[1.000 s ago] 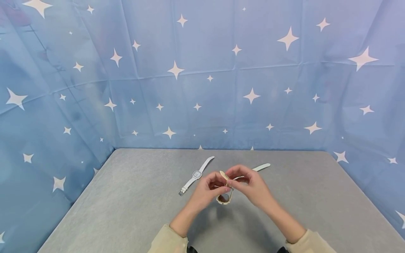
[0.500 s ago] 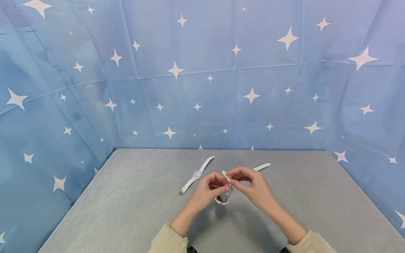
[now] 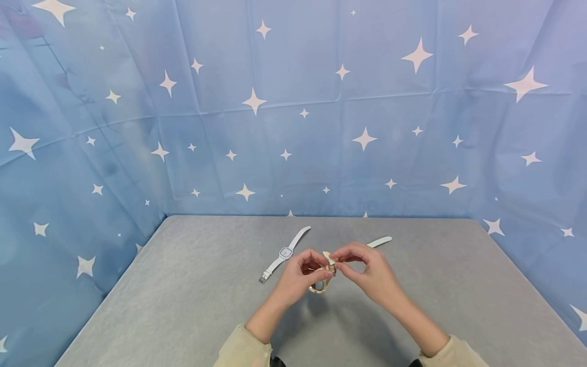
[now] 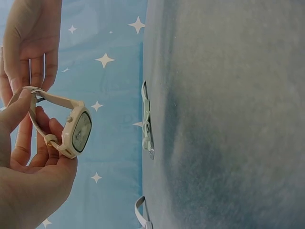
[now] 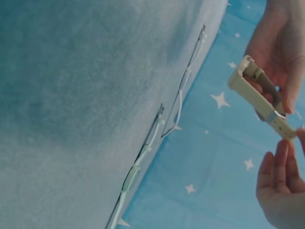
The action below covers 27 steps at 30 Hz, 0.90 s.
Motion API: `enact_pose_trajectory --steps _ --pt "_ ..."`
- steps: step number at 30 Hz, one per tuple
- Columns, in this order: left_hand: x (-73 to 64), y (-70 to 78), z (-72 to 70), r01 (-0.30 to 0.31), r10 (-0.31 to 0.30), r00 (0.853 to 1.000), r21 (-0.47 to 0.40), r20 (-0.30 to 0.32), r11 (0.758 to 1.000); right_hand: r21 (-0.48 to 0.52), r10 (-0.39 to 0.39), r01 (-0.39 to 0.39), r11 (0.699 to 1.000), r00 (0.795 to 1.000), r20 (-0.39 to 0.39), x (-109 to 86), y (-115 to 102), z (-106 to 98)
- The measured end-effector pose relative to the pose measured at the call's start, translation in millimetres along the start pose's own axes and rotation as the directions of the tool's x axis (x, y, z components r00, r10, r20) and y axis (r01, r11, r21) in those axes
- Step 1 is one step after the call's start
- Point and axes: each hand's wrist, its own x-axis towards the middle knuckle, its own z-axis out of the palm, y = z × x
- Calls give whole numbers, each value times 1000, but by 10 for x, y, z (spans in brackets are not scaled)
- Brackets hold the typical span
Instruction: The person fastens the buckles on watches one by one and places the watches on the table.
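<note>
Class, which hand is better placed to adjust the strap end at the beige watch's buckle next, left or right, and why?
Probably the right hand: it pinches the strap end just beyond the buckle, while the left hand holds the rest of the beige watch.

The cream watch (image 4: 68,133) has a smooth, low-sheen strap (image 4: 58,99), a shiny metal buckle (image 5: 279,114) and a glossy, glassy dial (image 4: 82,132). Beneath the watch, the table (image 3: 183,306) looks matt; behind the watch, the backdrop (image 3: 293,76) is creased cloth.
</note>
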Motion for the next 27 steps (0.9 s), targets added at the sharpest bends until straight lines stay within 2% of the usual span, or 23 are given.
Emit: enact_pose_trajectory --steps 11,27 --pt "-11 6 -7 31 -31 1000 12 -1 999 -135 -115 111 985 993 -25 -19 39 4" --pt "-21 -1 -11 25 -25 1000 6 2 1000 -192 -133 133 972 991 11 -36 62 -12"
